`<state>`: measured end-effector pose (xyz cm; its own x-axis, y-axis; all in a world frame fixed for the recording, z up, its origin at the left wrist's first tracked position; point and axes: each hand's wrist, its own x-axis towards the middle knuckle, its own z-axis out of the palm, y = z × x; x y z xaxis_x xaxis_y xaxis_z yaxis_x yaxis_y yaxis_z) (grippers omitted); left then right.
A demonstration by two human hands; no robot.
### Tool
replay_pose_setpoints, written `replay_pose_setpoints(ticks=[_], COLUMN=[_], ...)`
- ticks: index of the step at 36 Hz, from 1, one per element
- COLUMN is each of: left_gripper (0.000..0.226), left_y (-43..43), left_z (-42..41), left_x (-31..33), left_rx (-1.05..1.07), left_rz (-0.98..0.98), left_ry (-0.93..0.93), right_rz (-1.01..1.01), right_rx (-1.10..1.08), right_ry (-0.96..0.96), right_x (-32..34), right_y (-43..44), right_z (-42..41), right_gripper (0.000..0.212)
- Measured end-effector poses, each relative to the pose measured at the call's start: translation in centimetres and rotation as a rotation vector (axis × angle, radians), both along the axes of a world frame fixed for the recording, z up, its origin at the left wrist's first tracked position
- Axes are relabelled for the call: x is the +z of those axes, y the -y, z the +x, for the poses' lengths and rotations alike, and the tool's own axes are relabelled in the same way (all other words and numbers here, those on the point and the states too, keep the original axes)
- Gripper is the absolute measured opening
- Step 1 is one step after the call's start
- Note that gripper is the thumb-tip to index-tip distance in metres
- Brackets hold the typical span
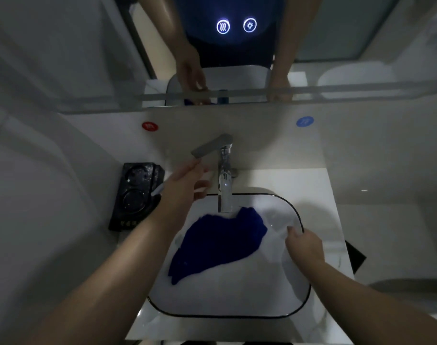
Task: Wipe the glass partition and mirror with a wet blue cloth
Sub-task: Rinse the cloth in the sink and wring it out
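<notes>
A blue cloth (218, 242) lies crumpled in the white basin (237, 295), below the spout of the chrome faucet (224, 185). My left hand (185, 185) is raised beside the faucet, its fingertips touching the end of the grey lever (210, 145), fingers apart. At the basin's right rim my right hand (304, 245) rests with fingers curled, holding nothing that I can see. The mirror (237, 46) hangs above on the wall, with two lit round buttons (236, 25), and reflects both arms. I cannot tell whether water runs from the spout.
A black tray (135, 195) stands on the counter left of the basin. Red (150, 126) and blue (305, 121) round stickers mark the wall above the faucet. A frosted glass panel (50, 58) rises at the left. The white counter edge (336, 220) runs down the right.
</notes>
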<state>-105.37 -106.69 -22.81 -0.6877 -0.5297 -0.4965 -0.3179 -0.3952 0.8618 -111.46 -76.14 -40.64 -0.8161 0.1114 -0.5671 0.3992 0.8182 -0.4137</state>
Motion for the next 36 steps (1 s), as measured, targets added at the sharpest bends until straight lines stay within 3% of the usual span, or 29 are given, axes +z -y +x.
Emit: replay_pose_setpoints(ticks=[3,6,9,11,14,16,20,24,27,29,31,32,34,36], left_gripper=[0.022,0.027,0.062,0.086,0.101,0.096,0.064,0.026,0.021,0.058,0.1,0.11,0.104,0.086], left_y=[-1.2,-2.3,-3.9,-5.2,-6.7,-6.8,-5.4,-4.2,-4.7,-5.0,-5.7,-6.3,-7.2,-7.7], left_z=[1.8,5.0,8.1,9.4,10.5,10.5,8.8,4.4,2.0,1.8,2.3,2.4,2.4,2.6], left_x=[-2.4,-7.9,-13.2,-15.6,-17.8,-18.9,-21.0,-18.6,-17.9,-20.0,-22.8,-22.9,-22.0,-21.8], left_rx=[-0.078,-0.377,-0.725,-0.797,-0.826,-0.801,-0.627,-0.495,-0.443,-0.459,-0.55,-0.636,-0.76,-0.747], left_rz=[-0.293,-0.566,-0.553,-0.546,-0.76,-0.834,-0.537,-0.471,-0.349,-0.31,-0.47,-0.589,-0.715,-0.642], left_ry=[0.095,0.428,0.769,0.883,0.953,0.93,0.688,0.553,0.48,0.474,0.514,0.536,0.594,0.559], right_rz=[-0.001,-0.006,-0.014,-0.005,-0.002,-0.007,-0.003,0.01,0.014,0.016,0.002,-0.006,-0.021,-0.021], right_rx=[0.004,-0.005,-0.004,0.008,0.013,0.005,0.02,0.04,0.066,0.07,0.059,0.051,0.034,0.016], right_ry=[0.005,0.005,0.004,0.002,0.001,0.0,-0.001,0.004,-0.001,-0.014,-0.024,-0.025,-0.03,-0.03], right_x=[-0.2,-0.4,-0.5,-0.3,-0.6,-0.7,-1.1,-1.0,-0.6,-0.6,-0.6,-0.6,-0.8,-0.9], right_y=[0.0,-0.1,-0.1,-0.1,0.0,0.0,-0.3,-0.3,-0.2,-0.2,-0.2,-0.2,-0.2,-0.2], right_z=[-0.1,-0.1,-0.1,-0.2,-0.3,-0.3,-0.2,-0.3,-0.3,-0.2,-0.1,-0.1,-0.1,-0.1], right_gripper=[0.048,0.048,0.048,0.046,0.042,0.046,0.047,0.046,0.044,0.044,0.044,0.044,0.044,0.043])
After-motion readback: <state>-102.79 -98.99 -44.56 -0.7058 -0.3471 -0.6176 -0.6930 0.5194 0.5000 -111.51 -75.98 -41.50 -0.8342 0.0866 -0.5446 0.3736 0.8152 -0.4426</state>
